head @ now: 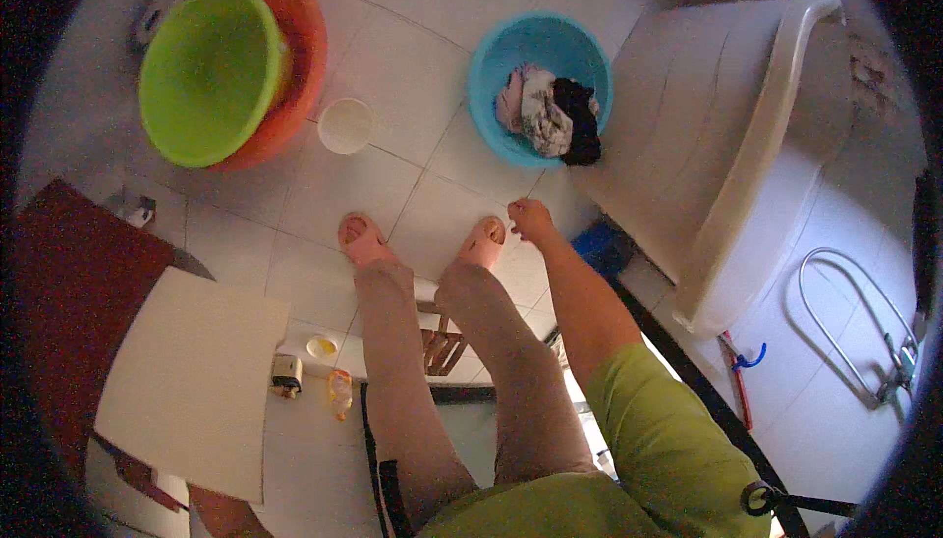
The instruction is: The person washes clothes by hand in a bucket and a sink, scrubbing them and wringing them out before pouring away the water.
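My right hand (pixel 532 221) hangs over the tiled floor beside my right pink slipper (pixel 484 241), its fingers loosely bent and apart, with nothing visible in them. Beyond it stands a blue basin (pixel 492 44) holding bunched white, pink and black cloth (pixel 547 114). At the lower left, part of a bare forearm (pixel 225 514) shows at the edge of a pale flat panel (pixel 195 383); my left hand is out of view. A green basin (pixel 210 74) rests tilted in an orange-red basin (pixel 309 59), near a small white bowl (pixel 346 126).
To the right is a white bathtub (pixel 759 147), with a blue object (pixel 604 247) by its base. A metal shower hose (pixel 829 343) lies farther right. Near my legs are a slatted wooden piece (pixel 442 350), a small dish (pixel 321 347) and a yellow-orange packet (pixel 340 393).
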